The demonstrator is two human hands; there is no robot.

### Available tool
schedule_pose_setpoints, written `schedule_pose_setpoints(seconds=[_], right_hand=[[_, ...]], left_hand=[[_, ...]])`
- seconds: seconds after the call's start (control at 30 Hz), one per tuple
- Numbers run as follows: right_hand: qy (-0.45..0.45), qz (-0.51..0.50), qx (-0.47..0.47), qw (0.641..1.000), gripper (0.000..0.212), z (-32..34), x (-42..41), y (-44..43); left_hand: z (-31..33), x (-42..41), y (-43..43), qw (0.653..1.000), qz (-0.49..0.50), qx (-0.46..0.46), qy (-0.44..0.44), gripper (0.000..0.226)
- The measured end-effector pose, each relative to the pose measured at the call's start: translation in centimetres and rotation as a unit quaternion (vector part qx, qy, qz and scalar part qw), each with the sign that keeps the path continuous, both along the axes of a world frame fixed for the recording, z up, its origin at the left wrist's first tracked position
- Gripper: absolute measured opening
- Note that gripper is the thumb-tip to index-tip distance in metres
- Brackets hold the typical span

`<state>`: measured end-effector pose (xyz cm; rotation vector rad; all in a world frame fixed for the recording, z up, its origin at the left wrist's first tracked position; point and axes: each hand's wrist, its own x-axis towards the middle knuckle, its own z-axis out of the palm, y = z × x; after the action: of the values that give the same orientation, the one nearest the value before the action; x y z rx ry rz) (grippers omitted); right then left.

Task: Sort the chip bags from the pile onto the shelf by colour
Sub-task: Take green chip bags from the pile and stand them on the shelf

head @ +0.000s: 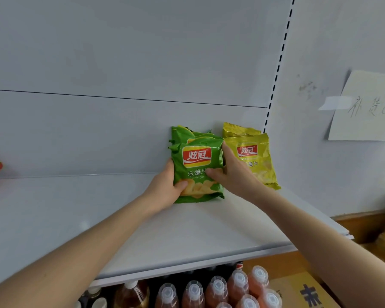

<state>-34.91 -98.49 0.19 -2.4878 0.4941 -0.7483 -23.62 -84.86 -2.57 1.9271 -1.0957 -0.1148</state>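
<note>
The left hand (165, 188) grips the left edge of a green chip bag (198, 165), thumb curled over the front near the lower corner. The right hand (230, 172) pinches the bag's right edge, with its thumb on the front and its fingers tucked behind, between this bag and the yellow bags (253, 156) just beside it. The bag stands upright at the back of the white shelf (187, 232), right of centre, in front of more green bags (186, 132) that lean on the back panel (98, 134).

Its red and yellow logo carries 炫冠 in white, with 乐薯片 below (and tiny Latin letters under that, too small to read surely). The front yellow bag shows the same logo. Both colours have potato slices printed near the bottom and crimped, crinkled tops.

The back panel is pale grey with a slotted upright at its right end. On the wall to the right hangs a paper note (365, 107), taped at one edge, with pencilled characters that seem to read 补货区. Under the shelf stand capped bottles (218, 290) of orange-red drink, beside a cardboard box (302, 292).
</note>
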Motion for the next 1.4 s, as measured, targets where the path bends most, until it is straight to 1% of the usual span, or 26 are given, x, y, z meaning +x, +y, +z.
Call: schedule_pose_setpoints(seconds=[0.07, 0.13, 0.2, 0.23, 0.27, 0.33, 0.43, 0.53, 0.57, 0.6, 0.67, 0.7, 0.73, 0.77, 0.83, 0.9, 1.0, 1.07, 1.1, 1.17, 1.23, 1.27, 1.33, 1.4], right_hand=[[0.008, 0.015, 0.012, 1.0, 0.073, 0.2, -0.2, -0.3], [0.002, 0.032, 0.044, 0.999, 0.069, 0.7, -0.5, -0.5], [-0.04, 0.033, 0.097, 0.994, 0.06, 1.6, -0.7, -0.6], [-0.068, 0.028, 0.129, 0.989, 0.058, 1.9, -0.8, -0.6], [-0.09, 0.023, 0.159, 0.983, 0.061, 2.0, -0.7, -0.9], [-0.103, 0.019, 0.185, 0.977, 0.062, 2.0, -0.6, -1.2], [-0.11, 0.046, 0.181, 0.976, 0.051, 1.9, -0.7, -1.1], [-0.14, 0.081, 0.176, 0.971, 0.046, 2.0, -0.8, -1.0], [-0.158, 0.086, 0.176, 0.968, 0.047, 2.1, -0.8, -1.0], [-0.172, 0.088, 0.181, 0.964, 0.051, 2.1, -0.9, -1.0], [-0.177, 0.096, 0.211, 0.956, 0.067, 2.0, -1.1, -1.0], [-0.165, 0.106, 0.231, 0.953, 0.073, 1.9, -1.4, -0.8], [-0.145, 0.119, 0.246, 0.951, 0.073, 1.6, -1.5, -0.7], [-0.125, 0.132, 0.251, 0.951, 0.069, 1.4, -1.7, -0.5], [-0.105, 0.15, 0.256, 0.949, 0.055, 0.9, -1.9, -0.6], [-0.099, 0.158, 0.26, 0.947, 0.049, 0.8, -2.1, -0.8], [-0.074, 0.153, 0.26, 0.951, 0.056, 0.7, -2.0, -1.1], [-0.076, 0.124, 0.246, 0.958, 0.056, 0.3, -1.6, -1.0], [-0.081, 0.104, 0.23, 0.964, 0.056, 0.2, -1.4, -0.9], [-0.076, 0.049, 0.164, 0.982, 0.062, -0.2, -0.9, -0.8], [-0.048, -0.011, 0.076, 0.996, 0.077, -0.6, -0.4, -1.0], [-0.038, -0.032, 0.046, 0.998, 0.085, -0.8, -0.3, -1.1], [-0.034, -0.043, 0.037, 0.998, 0.092, -1.1, -0.1, -0.9], [-0.033, -0.037, 0.029, 0.998, 0.088, -1.2, 0.0, -0.7]], left_hand=[[0.0, 0.0, 0.1, 1.0, 0.0, -0.011, -0.008, 0.064], [0.1, -0.2, 0.2, 1.0, -0.002, -0.014, -0.012, 0.063], [0.3, -0.3, 0.4, 1.0, -0.005, -0.017, -0.004, 0.063], [0.5, -0.4, 0.5, 1.0, -0.004, -0.026, 0.006, 0.063], [0.8, -0.5, 0.6, 0.999, 0.004, -0.043, 0.023, 0.064], [1.7, -0.8, 1.0, 0.991, 0.044, -0.102, 0.069, 0.062], [3.5, -0.7, 1.4, 0.97, 0.066, -0.21, 0.103, 0.043], [4.4, -0.5, 1.4, 0.956, 0.033, -0.25, 0.152, 0.012], [4.5, -0.6, 1.3, 0.951, 0.02, -0.256, 0.174, 0.006], [4.6, -0.7, 1.2, 0.945, 0.01, -0.263, 0.193, 0.006], [4.8, -0.9, 1.0, 0.93, 0.001, -0.291, 0.224, 0.01], [4.9, -0.9, 0.9, 0.922, 0.003, -0.307, 0.238, 0.011], [5.0, -0.9, 0.8, 0.914, 0.008, -0.321, 0.249, 0.011], [5.1, -0.8, 0.7, 0.908, 0.011, -0.33, 0.258, 0.011], [5.4, -0.6, 0.6, 0.905, 0.003, -0.331, 0.265, 0.011], [5.6, -0.6, 0.5, 0.908, -0.008, -0.326, 0.264, 0.015], [5.7, -0.8, 0.0, 0.911, -0.002, -0.334, 0.242, 0.023], [5.6, -0.8, -0.3, 0.913, -0.002, -0.34, 0.225, 0.022], [5.4, -0.8, -0.3, 0.918, -0.006, -0.334, 0.214, 0.025], [4.6, -0.6, -0.1, 0.942, 0.005, -0.293, 0.164, 0.042], [3.4, -0.4, 0.0, 0.97, 0.038, -0.222, 0.095, 0.06], [2.8, -0.5, 0.1, 0.979, 0.05, -0.185, 0.076, 0.065], [2.1, -0.6, 0.0, 0.986, 0.028, -0.15, 0.069, 0.062], [1.8, -1.0, 0.0, 0.987, -0.023, -0.144, 0.069, 0.057]])
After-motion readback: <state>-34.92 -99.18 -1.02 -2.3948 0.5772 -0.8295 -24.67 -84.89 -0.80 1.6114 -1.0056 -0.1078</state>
